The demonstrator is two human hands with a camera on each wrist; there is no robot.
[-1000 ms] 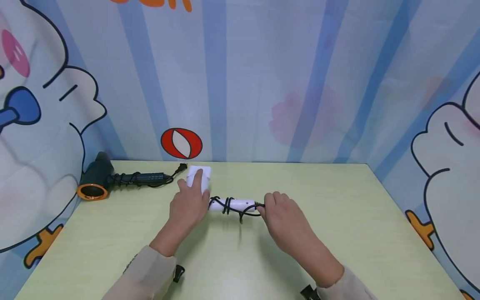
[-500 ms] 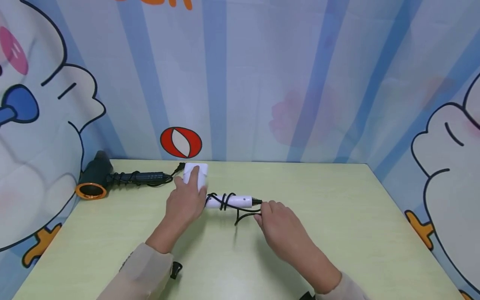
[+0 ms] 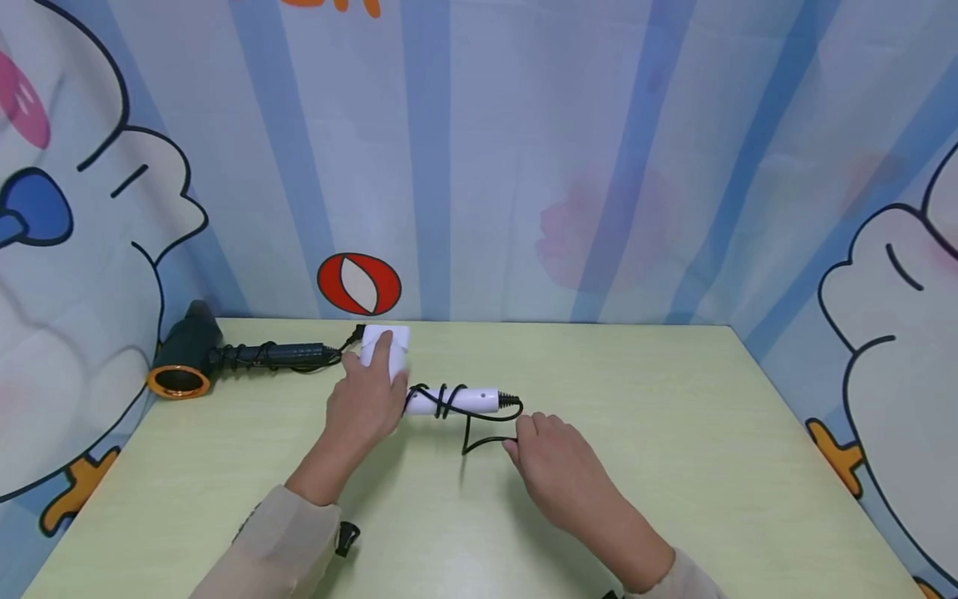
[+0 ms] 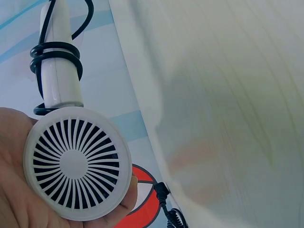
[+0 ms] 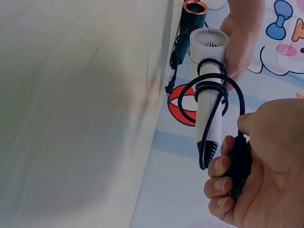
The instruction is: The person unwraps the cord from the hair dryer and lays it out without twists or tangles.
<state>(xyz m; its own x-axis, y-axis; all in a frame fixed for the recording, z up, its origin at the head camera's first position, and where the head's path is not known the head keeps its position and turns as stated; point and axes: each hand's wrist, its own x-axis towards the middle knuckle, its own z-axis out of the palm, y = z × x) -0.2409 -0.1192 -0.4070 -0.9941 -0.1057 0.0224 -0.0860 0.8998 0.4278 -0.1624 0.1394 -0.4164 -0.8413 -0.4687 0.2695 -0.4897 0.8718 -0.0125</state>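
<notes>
A white hair dryer (image 3: 470, 401) with a black cord (image 5: 211, 86) wound round its handle is held above the table. My left hand (image 3: 366, 408) grips its head; the round slotted vent (image 4: 76, 164) faces the left wrist camera, and the fingers behind it are mostly hidden. In my right hand (image 3: 561, 466) the cord's black plug (image 5: 240, 164) is gripped by curled fingers, just off the handle's end. The cord runs in a loose loop from the plug back to the handle.
A dark green hair dryer (image 3: 187, 358) with an orange-rimmed nozzle lies at the table's back left, its cord wrapped round the handle. The pale table (image 3: 674, 433) meets a printed blue curtain (image 3: 494, 166) at the back and both sides.
My right hand has moved down and slightly away from the handle's end, drawing the plug and cord with it. My left hand and the white hair dryer have shifted slightly left.
</notes>
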